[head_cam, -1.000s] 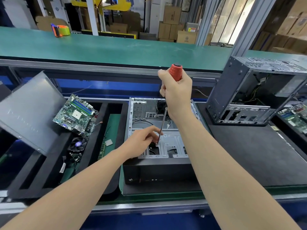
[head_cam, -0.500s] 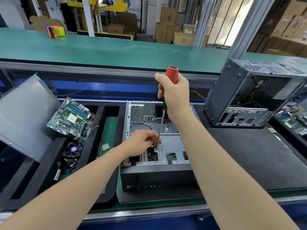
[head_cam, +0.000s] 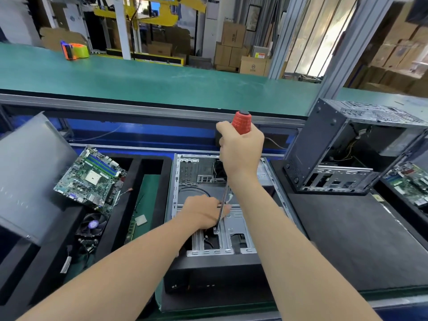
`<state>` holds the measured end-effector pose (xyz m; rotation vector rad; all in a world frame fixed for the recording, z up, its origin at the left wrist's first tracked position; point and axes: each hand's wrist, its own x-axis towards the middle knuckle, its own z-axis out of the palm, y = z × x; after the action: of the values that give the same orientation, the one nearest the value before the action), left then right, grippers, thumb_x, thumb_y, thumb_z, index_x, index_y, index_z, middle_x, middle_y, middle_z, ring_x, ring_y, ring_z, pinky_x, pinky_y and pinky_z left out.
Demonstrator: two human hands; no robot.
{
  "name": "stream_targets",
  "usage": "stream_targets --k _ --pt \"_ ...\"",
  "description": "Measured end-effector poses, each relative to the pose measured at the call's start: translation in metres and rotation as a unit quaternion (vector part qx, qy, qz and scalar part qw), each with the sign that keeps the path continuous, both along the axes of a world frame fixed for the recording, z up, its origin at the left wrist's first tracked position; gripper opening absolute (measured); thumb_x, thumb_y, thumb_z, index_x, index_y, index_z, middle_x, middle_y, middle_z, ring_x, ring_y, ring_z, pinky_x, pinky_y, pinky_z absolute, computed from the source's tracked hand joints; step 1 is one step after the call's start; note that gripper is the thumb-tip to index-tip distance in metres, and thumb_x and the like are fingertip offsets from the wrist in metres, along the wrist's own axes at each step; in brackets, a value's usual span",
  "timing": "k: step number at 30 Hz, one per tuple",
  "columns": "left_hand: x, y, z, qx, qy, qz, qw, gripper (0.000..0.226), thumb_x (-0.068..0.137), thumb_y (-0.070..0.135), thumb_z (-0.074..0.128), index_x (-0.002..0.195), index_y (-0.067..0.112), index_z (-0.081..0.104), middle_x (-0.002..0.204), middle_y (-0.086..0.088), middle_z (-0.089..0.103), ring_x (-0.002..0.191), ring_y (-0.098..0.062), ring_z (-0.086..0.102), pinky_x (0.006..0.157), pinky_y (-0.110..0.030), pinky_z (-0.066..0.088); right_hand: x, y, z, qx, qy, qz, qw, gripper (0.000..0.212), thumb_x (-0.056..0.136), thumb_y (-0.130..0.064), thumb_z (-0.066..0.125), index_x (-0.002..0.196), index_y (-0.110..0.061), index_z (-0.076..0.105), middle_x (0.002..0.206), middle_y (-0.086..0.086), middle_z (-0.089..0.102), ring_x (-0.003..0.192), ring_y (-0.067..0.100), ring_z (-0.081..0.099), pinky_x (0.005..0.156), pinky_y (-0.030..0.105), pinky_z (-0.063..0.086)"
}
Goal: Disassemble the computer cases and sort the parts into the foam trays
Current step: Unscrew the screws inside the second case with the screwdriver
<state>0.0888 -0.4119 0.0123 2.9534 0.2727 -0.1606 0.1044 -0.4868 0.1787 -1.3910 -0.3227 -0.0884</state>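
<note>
An open computer case [head_cam: 199, 172] lies flat in front of me, its silver drive cage [head_cam: 234, 230] toward the near end. My right hand [head_cam: 240, 156] grips the red handle of a screwdriver [head_cam: 241, 121], held nearly upright. Its shaft runs down and its tip sits on the drive cage. My left hand [head_cam: 203, 214] is curled around the lower shaft just above the tip. A black foam tray [head_cam: 150, 165] at the left holds a green motherboard [head_cam: 90, 179], a cooling fan [head_cam: 92, 225] and a small CPU chip [head_cam: 140, 220].
A grey side panel [head_cam: 30, 172] leans at the far left. A second, emptied case [head_cam: 335, 147] stands on a black mat [head_cam: 347, 239] at the right, with another board [head_cam: 410, 181] beyond it. A green conveyor [head_cam: 162, 79] carrying a tape dispenser [head_cam: 74, 50] runs behind.
Both hands stay on the screwdriver at the same spot on the drive cage. The right hand has shifted slightly on the handle. The view has tilted a little.
</note>
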Motion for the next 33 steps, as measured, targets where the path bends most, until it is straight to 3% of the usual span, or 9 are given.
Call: stream_targets --k 4,8,16,19,22,24,27,31,33 --pt "0.001 -0.003 -0.012 0.046 -0.079 -0.007 0.996 0.077 0.087 0.084 0.013 0.06 0.02 0.046 0.056 0.001 0.049 0.048 -0.017 0.042 0.048 -0.029 0.021 0.008 -0.008 -0.002 0.03 0.016 0.052 0.998 0.039 0.079 -0.007 0.065 0.058 -0.025 0.037 0.055 0.001 0.033 0.049 0.019 0.025 0.048 0.029 0.026" --pt "-0.001 -0.004 -0.014 0.063 -0.118 -0.014 0.991 0.085 0.081 0.094 0.007 0.059 0.021 0.045 0.053 0.002 0.047 0.046 -0.017 0.043 0.047 -0.03 0.02 0.015 -0.014 0.0 0.066 0.037 0.202 0.976 0.035 0.083 -0.005 0.064 0.061 -0.022 0.042 0.051 -0.002 0.03 0.041 0.014 0.021 0.043 0.02 0.025" --pt "-0.003 -0.004 -0.014 0.048 -0.139 -0.029 0.989 0.088 0.084 0.093 0.009 0.064 0.018 0.052 0.059 0.002 0.056 0.054 -0.019 0.055 0.051 -0.031 0.033 0.021 -0.018 0.001 0.072 0.054 0.47 0.878 0.022 0.086 -0.012 0.064 0.078 -0.017 0.045 0.05 -0.005 0.03 0.039 0.01 0.019 0.042 0.022 0.017" --pt "-0.002 -0.005 -0.014 0.046 -0.139 -0.024 0.989 0.092 0.081 0.095 0.006 0.064 0.018 0.054 0.057 0.002 0.057 0.052 -0.018 0.056 0.05 -0.03 0.037 0.016 -0.017 0.0 0.051 0.037 0.425 0.903 0.024 0.089 -0.013 0.068 0.084 -0.018 0.045 0.054 -0.001 0.036 0.041 0.014 0.025 0.043 0.023 0.027" --pt "-0.001 -0.005 -0.015 0.046 -0.132 -0.018 0.99 0.093 0.079 0.096 0.004 0.065 0.019 0.053 0.058 0.002 0.058 0.053 -0.018 0.057 0.053 -0.032 0.045 0.009 -0.015 0.002 -0.025 -0.042 0.276 0.96 0.021 0.095 -0.012 0.071 0.086 -0.01 0.053 0.067 0.006 0.053 0.051 0.022 0.045 0.057 0.036 0.046" --pt "-0.002 -0.005 -0.014 0.05 -0.127 -0.016 0.99 0.093 0.078 0.096 0.003 0.065 0.019 0.054 0.058 0.002 0.057 0.052 -0.018 0.057 0.052 -0.031 0.044 0.006 -0.015 0.005 -0.069 -0.067 0.16 0.982 0.014 0.093 -0.014 0.074 0.09 -0.006 0.062 0.074 0.004 0.06 0.06 0.019 0.056 0.066 0.037 0.054" --pt "-0.003 -0.007 -0.01 0.057 -0.127 -0.019 0.99 0.095 0.072 0.094 -0.002 0.064 0.019 0.055 0.056 0.002 0.055 0.048 -0.018 0.052 0.048 -0.03 0.034 0.003 -0.013 0.008 -0.044 -0.009 0.053 0.998 0.006 0.084 -0.015 0.07 0.081 -0.014 0.064 0.072 0.001 0.06 0.062 0.017 0.054 0.066 0.041 0.051" --pt "-0.005 -0.007 -0.009 0.051 -0.135 -0.017 0.989 0.09 0.066 0.091 -0.006 0.06 0.019 0.048 0.055 0.001 0.051 0.046 -0.018 0.047 0.047 -0.029 0.026 0.0 -0.006 0.006 -0.035 -0.002 -0.041 0.999 0.026 0.082 -0.018 0.072 0.07 -0.019 0.049 0.067 0.001 0.051 0.065 0.021 0.045 0.063 0.043 0.042" --pt "-0.004 -0.007 -0.011 0.049 -0.138 -0.014 0.989 0.09 0.067 0.092 -0.004 0.058 0.019 0.047 0.054 0.001 0.051 0.045 -0.018 0.046 0.046 -0.029 0.026 0.0 -0.007 0.005 -0.031 -0.01 -0.04 0.999 0.035 0.085 -0.021 0.078 0.067 -0.02 0.047 0.063 0.001 0.048 0.062 0.022 0.042 0.06 0.042 0.041"
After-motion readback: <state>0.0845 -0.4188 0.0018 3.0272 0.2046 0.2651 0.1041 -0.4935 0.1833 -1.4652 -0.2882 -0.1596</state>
